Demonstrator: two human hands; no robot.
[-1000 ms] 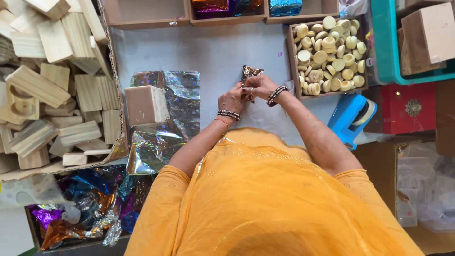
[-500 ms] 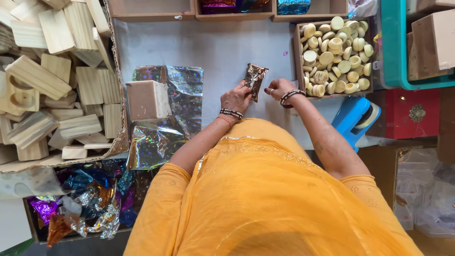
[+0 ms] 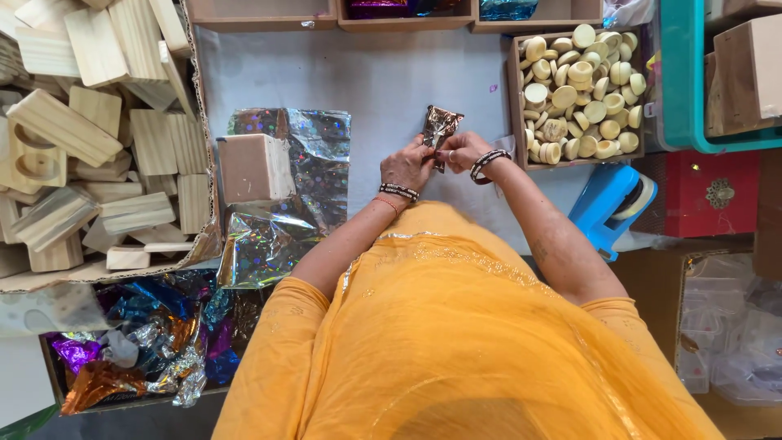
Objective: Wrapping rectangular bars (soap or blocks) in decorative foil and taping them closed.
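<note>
My left hand and my right hand meet over the grey table, both gripping the lower end of a small packet wrapped in shiny bronze foil. The packet points away from me, its far end free. Both wrists wear beaded bangles. Just right of my right hand stands a wooden box filled with several pale round wooden pieces. To the left lie sheets of holographic foil with a wooden block resting on them.
A pile of several wooden blocks fills a cardboard tray on the left. A box of crumpled coloured foil sits at lower left. A blue tape dispenser, a red box and a teal crate are on the right.
The foil packet has gone from held between both hands close together, to lifted and spread, to now held lower with the hands together at its near end.
</note>
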